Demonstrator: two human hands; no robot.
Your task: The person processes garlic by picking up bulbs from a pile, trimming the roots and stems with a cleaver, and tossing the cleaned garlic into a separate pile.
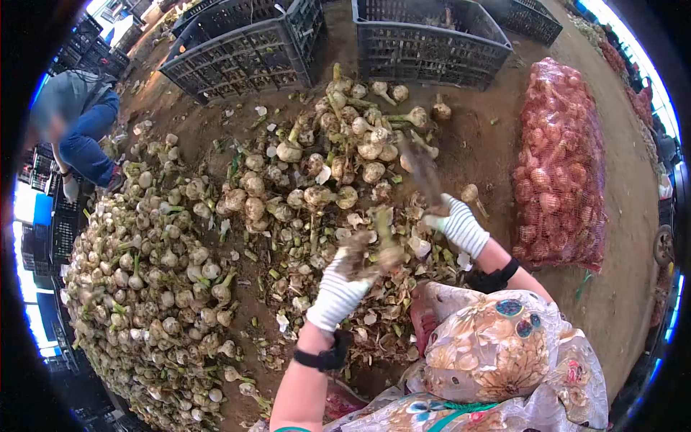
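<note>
1 garlic bulb, stem pointing forward, sits at the fingertips of the left hand, which close on it. Right-hand fingers wrap a blurred knife; loose bulbs lie beyond, a red net sack to the right.

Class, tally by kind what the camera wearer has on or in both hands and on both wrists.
White striped cloth gloves: 2
Black wristbands: 2
Long, dark-bladed knife, right hand: 1
Round, pale garlic bulb with stem, left hand: 1
Total: 6
</note>
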